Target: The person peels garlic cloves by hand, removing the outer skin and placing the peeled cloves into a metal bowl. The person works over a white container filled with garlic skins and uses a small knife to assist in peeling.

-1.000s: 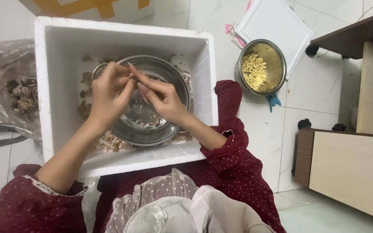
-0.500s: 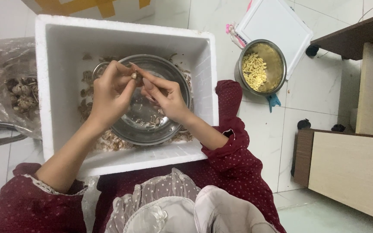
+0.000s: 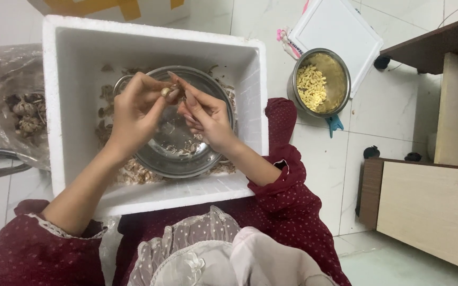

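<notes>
My left hand (image 3: pixel 136 114) pinches a small pale garlic clove (image 3: pixel 165 91) between thumb and fingers, above a steel bowl (image 3: pixel 155 164). My right hand (image 3: pixel 205 114) meets it from the right, its fingertips on the clove and its skin. The bowl sits inside a white foam box (image 3: pixel 59 106) and holds a few scraps of papery peel. More dry peel lies on the box floor around the bowl. Both sleeves are dark red with small dots.
A steel bowl of peeled yellowish cloves (image 3: pixel 322 82) stands on the tiled floor at the right, beside a white board (image 3: pixel 340 32). A clear plastic bag with unpeeled garlic bulbs (image 3: pixel 11 106) lies left of the box. Wooden furniture (image 3: pixel 430 201) stands at the right.
Both hands stay over the bowl. The fingers have shifted slightly around the clove, and the right fingertips now press closer against it.
</notes>
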